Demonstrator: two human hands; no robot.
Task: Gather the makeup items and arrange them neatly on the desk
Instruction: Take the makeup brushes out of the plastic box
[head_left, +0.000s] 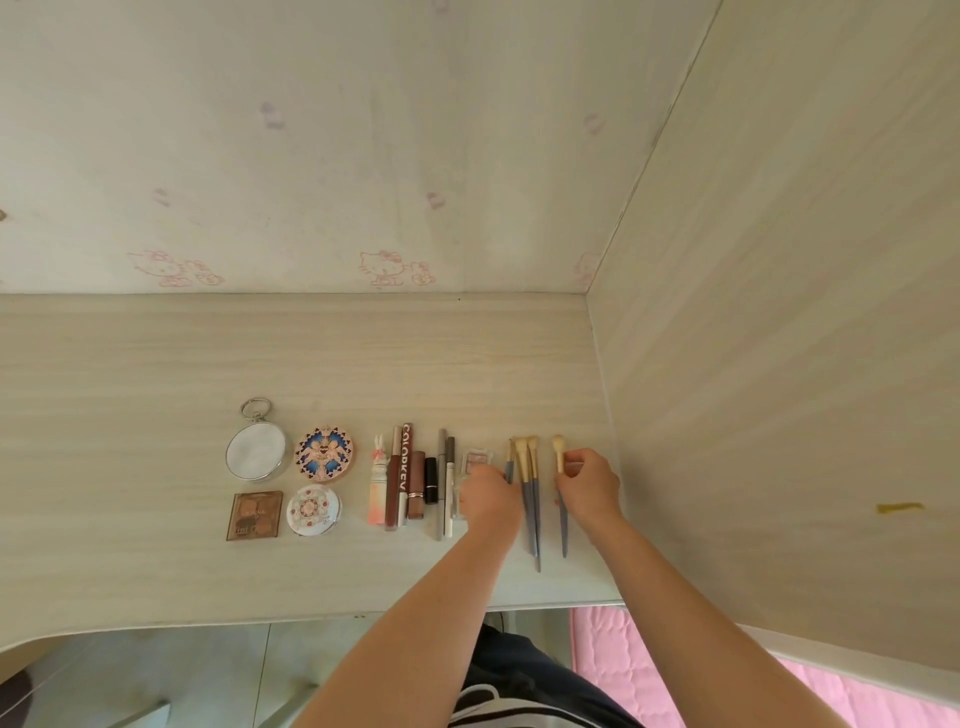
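Head view: the right hand pinches the ferrule of a lone makeup brush between thumb and fingertips, its bristles pointing to the tabletop's back edge. This brush lies near the right edge, a little apart from the brush cluster. The left hand rests curled at the cluster's leftmost brush; whether it grips that brush I cannot tell. It partly covers a small blush palette. Further left lie the lipsticks and pencils in a tight row, then four compacts in a two-by-two block. Gathering looks finished; the step in hand appears to be squaring the brushes. The next move likely calls for sliding the lone brush leftward, parallel to its neighbours, with the bristle tips level.
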